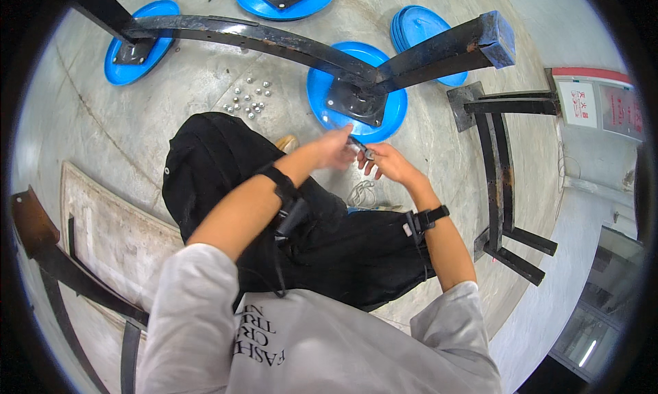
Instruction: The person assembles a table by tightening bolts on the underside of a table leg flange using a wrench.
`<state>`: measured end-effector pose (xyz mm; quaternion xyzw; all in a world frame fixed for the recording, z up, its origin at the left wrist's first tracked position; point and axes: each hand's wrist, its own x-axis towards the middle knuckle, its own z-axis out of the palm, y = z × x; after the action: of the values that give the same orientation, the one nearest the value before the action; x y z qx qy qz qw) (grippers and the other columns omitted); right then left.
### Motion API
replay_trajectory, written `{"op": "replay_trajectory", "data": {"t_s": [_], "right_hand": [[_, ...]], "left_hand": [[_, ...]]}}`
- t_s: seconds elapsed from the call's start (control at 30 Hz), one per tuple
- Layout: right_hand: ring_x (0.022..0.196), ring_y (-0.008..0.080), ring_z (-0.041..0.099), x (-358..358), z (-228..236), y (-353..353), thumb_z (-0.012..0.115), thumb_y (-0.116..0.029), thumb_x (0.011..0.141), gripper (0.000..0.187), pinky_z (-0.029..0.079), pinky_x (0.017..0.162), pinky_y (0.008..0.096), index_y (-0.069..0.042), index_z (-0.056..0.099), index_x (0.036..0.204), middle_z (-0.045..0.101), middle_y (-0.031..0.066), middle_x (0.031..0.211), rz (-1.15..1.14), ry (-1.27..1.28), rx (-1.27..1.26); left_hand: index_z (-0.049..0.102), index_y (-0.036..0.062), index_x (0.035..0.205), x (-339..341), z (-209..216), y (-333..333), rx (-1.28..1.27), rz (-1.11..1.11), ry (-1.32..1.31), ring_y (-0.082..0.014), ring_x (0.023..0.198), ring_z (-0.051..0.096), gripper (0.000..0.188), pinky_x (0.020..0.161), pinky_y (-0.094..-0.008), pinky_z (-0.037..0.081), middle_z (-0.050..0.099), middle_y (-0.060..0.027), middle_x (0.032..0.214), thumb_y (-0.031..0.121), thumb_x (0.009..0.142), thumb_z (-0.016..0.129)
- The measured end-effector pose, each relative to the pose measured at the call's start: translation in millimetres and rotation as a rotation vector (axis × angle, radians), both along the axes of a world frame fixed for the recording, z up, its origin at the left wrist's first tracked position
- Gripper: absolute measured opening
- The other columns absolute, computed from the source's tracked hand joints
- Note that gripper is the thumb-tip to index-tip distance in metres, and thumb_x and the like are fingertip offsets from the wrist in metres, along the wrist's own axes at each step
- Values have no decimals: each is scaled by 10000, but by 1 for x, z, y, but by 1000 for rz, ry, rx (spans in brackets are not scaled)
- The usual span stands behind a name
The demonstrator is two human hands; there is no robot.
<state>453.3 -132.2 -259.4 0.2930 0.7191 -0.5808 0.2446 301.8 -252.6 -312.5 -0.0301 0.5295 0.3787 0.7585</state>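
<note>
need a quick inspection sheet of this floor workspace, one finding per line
surface: grey veined floor, dark marks and lines
job's things: black metal frame with its foot plate on a blue disc; small shiny metal pieces scattered nearby
clutter: stacked blue discs
grippers: bare hands; right hand holds a dark metallic item; left hand close to it, blurred, grip unclear
cables: pale cord bunched on the floor
surroundings: another black frame at right, pale board at left
</note>
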Motion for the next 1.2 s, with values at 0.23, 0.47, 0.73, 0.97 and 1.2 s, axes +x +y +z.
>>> {"op": "replay_trajectory", "data": {"t_s": [0.23,0.47,0.73,0.97,1.2], "right_hand": [[1000,169,516,14,14,-69,404,-114,866,430,461,791,345,-41,337,1285,503,65,1117,-459,202,-509],[718,96,498,-16,-27,-93,395,-258,935,253,371,546,236,-78,450,1104,509,4,840,-1038,352,-578],[451,106,465,-39,-70,-96,374,-212,927,200,350,403,233,-44,477,962,459,12,592,-993,204,-413],[427,141,485,-69,-70,-123,362,-211,929,242,406,399,274,-4,474,874,499,64,567,-1100,135,-364],[477,162,526,-77,-63,-125,383,-246,929,275,443,441,262,3,493,893,525,74,621,-1182,111,-440]], "left_hand": [[526,64,832,40,26,-5,118,399,85,-138,583,523,235,486,-298,439,595,-64,786,219,916,370],[574,24,953,19,-5,-5,434,-10,743,-179,641,556,216,567,-318,453,616,-98,785,202,860,497],[565,57,1018,-136,71,36,866,-400,1976,-288,888,547,330,790,-376,415,574,-110,950,178,722,647],[512,108,1148,-131,50,48,859,-524,1817,-255,935,543,492,794,-389,364,557,-68,1022,242,702,670],[529,162,1119,-134,45,56,810,-583,1787,-249,899,561,445,794,-422,355,574,-55,990,156,695,660]]}}
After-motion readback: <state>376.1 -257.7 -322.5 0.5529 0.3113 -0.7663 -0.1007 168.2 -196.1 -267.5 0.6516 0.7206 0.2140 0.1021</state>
